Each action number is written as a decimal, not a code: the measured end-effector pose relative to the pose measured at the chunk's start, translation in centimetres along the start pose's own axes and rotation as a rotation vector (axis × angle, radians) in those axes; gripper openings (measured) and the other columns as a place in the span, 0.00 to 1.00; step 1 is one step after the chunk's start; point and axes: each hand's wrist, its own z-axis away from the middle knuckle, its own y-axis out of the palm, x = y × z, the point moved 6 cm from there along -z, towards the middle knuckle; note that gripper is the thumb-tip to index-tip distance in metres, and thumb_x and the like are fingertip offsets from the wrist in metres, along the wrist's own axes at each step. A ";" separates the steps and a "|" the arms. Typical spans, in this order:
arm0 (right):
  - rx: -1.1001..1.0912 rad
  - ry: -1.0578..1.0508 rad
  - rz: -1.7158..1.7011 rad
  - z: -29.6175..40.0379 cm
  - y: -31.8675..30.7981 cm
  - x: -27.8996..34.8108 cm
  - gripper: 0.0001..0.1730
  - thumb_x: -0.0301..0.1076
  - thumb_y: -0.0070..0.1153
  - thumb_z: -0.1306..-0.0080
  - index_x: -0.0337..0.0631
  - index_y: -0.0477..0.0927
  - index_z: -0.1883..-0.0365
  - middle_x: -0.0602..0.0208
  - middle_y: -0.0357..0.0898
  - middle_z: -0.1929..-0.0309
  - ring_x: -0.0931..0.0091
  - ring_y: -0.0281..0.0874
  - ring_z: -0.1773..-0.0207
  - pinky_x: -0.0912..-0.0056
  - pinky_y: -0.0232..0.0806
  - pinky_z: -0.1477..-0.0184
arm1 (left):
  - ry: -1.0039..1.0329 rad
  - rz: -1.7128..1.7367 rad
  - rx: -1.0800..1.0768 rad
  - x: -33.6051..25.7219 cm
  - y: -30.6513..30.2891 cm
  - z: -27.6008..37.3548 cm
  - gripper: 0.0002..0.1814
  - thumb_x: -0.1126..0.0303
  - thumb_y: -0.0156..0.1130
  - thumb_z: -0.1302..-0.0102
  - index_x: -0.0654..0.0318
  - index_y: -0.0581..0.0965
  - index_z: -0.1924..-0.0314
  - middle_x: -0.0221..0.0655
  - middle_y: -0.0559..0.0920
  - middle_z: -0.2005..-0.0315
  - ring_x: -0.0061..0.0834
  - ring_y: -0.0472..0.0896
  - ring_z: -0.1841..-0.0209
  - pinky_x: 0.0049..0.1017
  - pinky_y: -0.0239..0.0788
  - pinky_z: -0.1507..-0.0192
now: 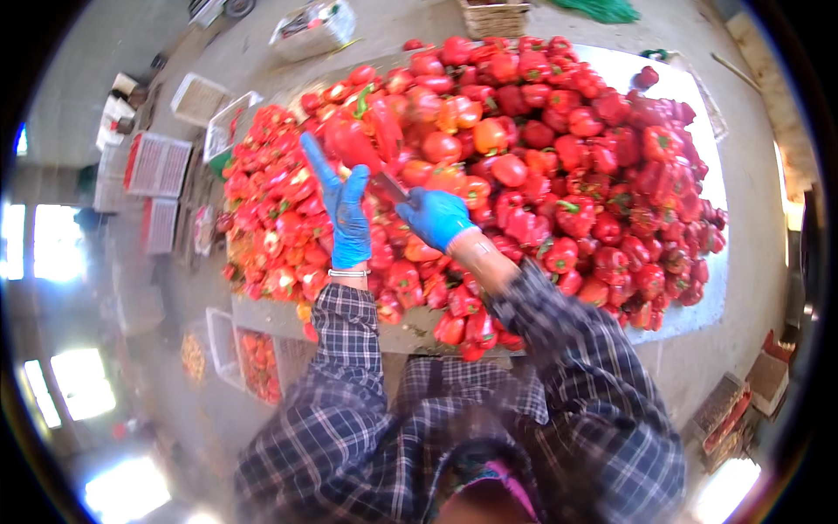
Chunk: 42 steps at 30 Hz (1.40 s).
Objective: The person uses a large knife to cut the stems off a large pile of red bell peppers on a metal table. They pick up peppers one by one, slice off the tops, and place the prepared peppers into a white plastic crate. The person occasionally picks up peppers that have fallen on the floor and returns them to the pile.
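Observation:
My left hand point(344, 209), in a blue glove, has its visible fingers spread apart. A large red bell pepper point(357, 137) with a green stem shows just beyond the fingers; whether it touches them is unclear. My right hand point(435, 216), also gloved in blue, is closed around a small knife point(391, 188), its blade pointing up and left near the lower end of that pepper. Beneath both hands lies a wide heap of red bell peppers point(576, 157), some with orange patches. Smaller or cut-looking red pieces point(275, 223) are piled at the left.
The heap covers much of a metal-topped table point(710, 288). Plastic crates point(158, 164) stand on the floor at the left, and another crate of red peppers point(258, 363) is by the near left edge. Beyond the far edge are a wicker basket point(495, 21) and a white container point(314, 33).

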 end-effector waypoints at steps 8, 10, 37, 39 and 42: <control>0.125 0.285 -0.326 8.7 10.0 -3.1 0.21 0.54 0.52 0.36 0.45 0.81 0.61 0.52 0.83 0.68 0.53 0.81 0.62 0.50 0.72 0.60 | -0.294 0.090 -0.282 8.8 -11.6 8.8 0.39 0.65 0.61 0.31 0.60 0.53 0.26 0.41 0.55 0.27 0.37 0.51 0.25 0.38 0.51 0.29; 0.135 0.409 -0.287 15.1 8.3 -7.9 0.22 0.56 0.54 0.37 0.45 0.82 0.62 0.53 0.83 0.69 0.54 0.82 0.63 0.52 0.72 0.60 | -0.299 -0.257 -0.064 10.8 -6.2 11.0 0.35 0.71 0.63 0.34 0.61 0.60 0.29 0.41 0.67 0.36 0.36 0.67 0.35 0.36 0.63 0.35; -0.768 0.852 -0.751 41.2 -11.3 -31.3 0.13 0.36 0.63 0.35 0.38 0.81 0.57 0.74 0.77 0.81 0.84 0.71 0.79 0.75 0.65 0.77 | -0.367 0.196 0.616 12.7 47.7 13.9 0.39 0.76 0.78 0.57 0.63 0.69 0.42 0.34 0.78 0.53 0.27 0.78 0.53 0.27 0.75 0.51; -0.742 0.721 -0.589 37.8 -13.6 -28.9 0.10 0.35 0.61 0.34 0.38 0.80 0.61 0.73 0.77 0.82 0.84 0.71 0.79 0.74 0.64 0.76 | -0.256 0.154 0.599 12.8 42.6 11.5 0.41 0.77 0.77 0.57 0.60 0.69 0.41 0.32 0.76 0.50 0.26 0.76 0.50 0.28 0.74 0.47; -0.749 0.447 -0.568 31.1 -16.4 -24.0 0.08 0.33 0.61 0.35 0.38 0.79 0.64 0.69 0.76 0.82 0.83 0.72 0.80 0.73 0.64 0.76 | -0.106 0.077 0.534 8.9 35.1 6.6 0.41 0.76 0.77 0.58 0.60 0.69 0.41 0.32 0.74 0.49 0.27 0.75 0.48 0.29 0.73 0.45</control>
